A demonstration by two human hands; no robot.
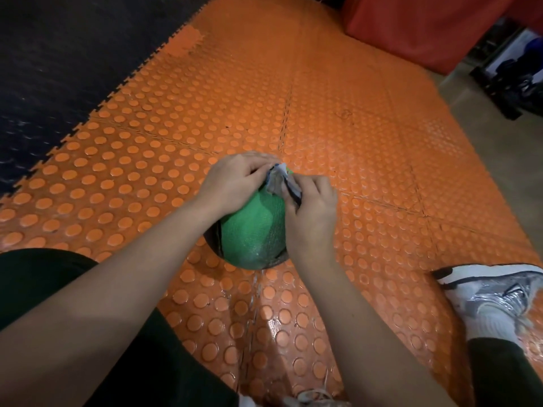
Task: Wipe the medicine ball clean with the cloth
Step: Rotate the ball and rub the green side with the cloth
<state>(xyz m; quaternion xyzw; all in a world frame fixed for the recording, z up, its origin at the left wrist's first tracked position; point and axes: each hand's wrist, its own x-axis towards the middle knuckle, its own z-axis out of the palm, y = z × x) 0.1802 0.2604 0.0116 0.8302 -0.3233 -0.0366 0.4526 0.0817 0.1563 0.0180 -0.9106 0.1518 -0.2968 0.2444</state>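
Note:
A green and black medicine ball [252, 230] sits on the orange studded floor mat between my legs. On its far top lies a small crumpled grey-white cloth [279, 180]. My left hand [235, 182] rests over the ball's top left and pinches the cloth's left edge. My right hand [311, 210] lies on the ball's right side, its fingers curled round the cloth's right part. Both hands hide much of the ball's upper half.
Orange studded mat tiles [338, 127] stretch ahead, and dark tiles [58, 69] adjoin them at the left. A red padded block [426, 27] stands at the far right. My silver-white shoe [493, 295] is at the right, and my dark trouser leg [35, 277] at the left.

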